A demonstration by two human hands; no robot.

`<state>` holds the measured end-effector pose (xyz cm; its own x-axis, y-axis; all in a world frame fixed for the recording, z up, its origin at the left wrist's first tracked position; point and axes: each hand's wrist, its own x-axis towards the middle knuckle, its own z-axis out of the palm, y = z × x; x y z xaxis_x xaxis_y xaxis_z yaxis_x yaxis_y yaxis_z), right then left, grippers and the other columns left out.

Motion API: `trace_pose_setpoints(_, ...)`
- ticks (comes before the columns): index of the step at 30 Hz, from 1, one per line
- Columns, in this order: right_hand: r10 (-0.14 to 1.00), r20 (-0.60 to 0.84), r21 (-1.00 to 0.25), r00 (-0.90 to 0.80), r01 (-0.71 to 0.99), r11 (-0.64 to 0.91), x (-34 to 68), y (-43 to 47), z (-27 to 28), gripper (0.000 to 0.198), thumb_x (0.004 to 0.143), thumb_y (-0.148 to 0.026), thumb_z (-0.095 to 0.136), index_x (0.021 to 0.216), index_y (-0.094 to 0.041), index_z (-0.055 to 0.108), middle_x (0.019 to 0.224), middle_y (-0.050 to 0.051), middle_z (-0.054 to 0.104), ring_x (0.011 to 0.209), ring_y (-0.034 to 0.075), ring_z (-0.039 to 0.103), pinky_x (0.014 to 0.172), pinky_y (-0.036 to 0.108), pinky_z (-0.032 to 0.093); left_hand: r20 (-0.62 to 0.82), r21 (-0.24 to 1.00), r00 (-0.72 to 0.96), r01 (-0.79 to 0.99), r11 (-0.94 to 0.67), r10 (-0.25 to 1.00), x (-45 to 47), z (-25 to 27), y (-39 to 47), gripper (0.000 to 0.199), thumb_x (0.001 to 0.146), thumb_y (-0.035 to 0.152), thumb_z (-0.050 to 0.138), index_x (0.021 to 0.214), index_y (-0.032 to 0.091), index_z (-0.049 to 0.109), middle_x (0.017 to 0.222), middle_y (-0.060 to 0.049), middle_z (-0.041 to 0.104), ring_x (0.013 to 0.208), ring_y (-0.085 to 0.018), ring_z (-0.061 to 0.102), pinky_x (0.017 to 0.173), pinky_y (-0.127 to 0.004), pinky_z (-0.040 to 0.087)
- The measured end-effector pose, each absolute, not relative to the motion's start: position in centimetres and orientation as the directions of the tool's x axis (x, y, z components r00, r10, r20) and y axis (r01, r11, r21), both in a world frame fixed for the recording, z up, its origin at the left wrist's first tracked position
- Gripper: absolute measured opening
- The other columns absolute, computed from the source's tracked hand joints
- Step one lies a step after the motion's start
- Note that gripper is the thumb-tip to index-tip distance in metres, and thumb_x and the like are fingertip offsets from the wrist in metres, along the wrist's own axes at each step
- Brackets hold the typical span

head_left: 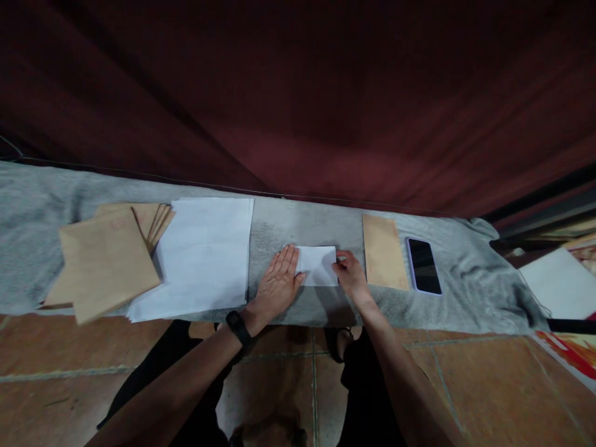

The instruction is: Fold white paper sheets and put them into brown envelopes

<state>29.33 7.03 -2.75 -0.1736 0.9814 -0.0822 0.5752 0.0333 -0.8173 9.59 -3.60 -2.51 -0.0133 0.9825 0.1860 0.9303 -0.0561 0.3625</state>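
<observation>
A small white rectangle of folded paper (317,266) lies on the grey cloth between my two hands. My left hand (280,276) rests flat across its left edge, fingers stretched out and pointing away from me. At the right edge my right hand (349,271) is closed, with thumb and index finger pinching the paper there. Just right of that hand is a single brown envelope (385,251), lying flat. To the left of my left hand, a stack of white paper sheets (205,254) is slightly fanned.
Several brown envelopes (109,257) are piled at the left, overlapping the sheets. A phone (424,266) in a purple case lies right of the single envelope. The grey cloth (479,279) covers a narrow surface, with a dark red curtain (298,112) behind it.
</observation>
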Motion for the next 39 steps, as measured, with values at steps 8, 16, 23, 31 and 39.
trace_pose_setpoints(8,0.994,0.007,-0.696,-0.111,0.713,0.085,30.3,6.8,-1.3,0.036,0.088,-0.022,0.056,0.122,-0.018,0.065,0.088,0.006,0.073,0.084,0.024,0.070,0.080,0.037,0.055,0.178,0.335,-0.009,0.941,-0.052,0.984,10.3,-2.4,-3.3,0.060,0.105,0.032,0.035,0.157,0.004,0.037,0.165,-0.022,0.037,0.158,-0.031,0.026,0.129,-0.053,0.022)
trace_pose_setpoints(16,0.839,0.226,-0.734,-0.495,0.479,0.481,24.6,2.3,-1.7,0.057,0.109,-0.045,0.030,0.156,-0.017,0.045,0.161,0.013,0.047,0.151,0.022,0.040,0.126,0.044,0.036,0.199,0.254,0.144,0.948,-0.193,0.969,13.4,-3.0,-2.2,0.063,0.100,0.025,0.043,0.159,0.005,0.033,0.166,-0.021,0.035,0.158,-0.032,0.026,0.128,-0.055,0.027)
trace_pose_setpoints(23,0.849,0.145,-0.584,-0.508,0.649,0.488,24.6,3.2,-3.8,0.063,0.110,-0.045,0.017,0.159,-0.012,0.041,0.165,0.014,0.040,0.156,0.022,0.032,0.129,0.048,0.027,0.194,0.235,0.122,0.958,-0.167,0.973,13.1,-3.8,-1.6,0.064,0.101,0.023,0.040,0.162,0.007,0.029,0.167,-0.019,0.034,0.159,-0.029,0.024,0.128,-0.051,0.026)
trace_pose_setpoints(31,0.785,0.247,-0.210,-0.569,0.759,0.616,27.5,3.3,-4.6,0.061,0.110,-0.041,0.031,0.160,-0.007,0.036,0.166,0.020,0.036,0.156,0.031,0.031,0.125,0.053,0.028,0.258,0.210,0.025,0.974,-0.082,0.966,10.7,-4.1,-2.6,0.059,0.107,0.029,0.033,0.159,0.002,0.031,0.167,-0.020,0.034,0.159,-0.027,0.023,0.128,-0.048,0.029)
trace_pose_setpoints(39,0.782,0.294,-0.098,-0.550,0.796,0.597,29.6,4.5,-5.9,0.065,0.109,-0.045,0.030,0.160,-0.005,0.034,0.163,0.022,0.041,0.152,0.033,0.037,0.122,0.053,0.033,0.226,0.162,-0.010,0.986,-0.028,0.974,9.6,-4.3,-3.2,0.061,0.108,0.037,0.033,0.160,0.005,0.030,0.168,-0.018,0.032,0.159,-0.025,0.022,0.130,-0.045,0.025)
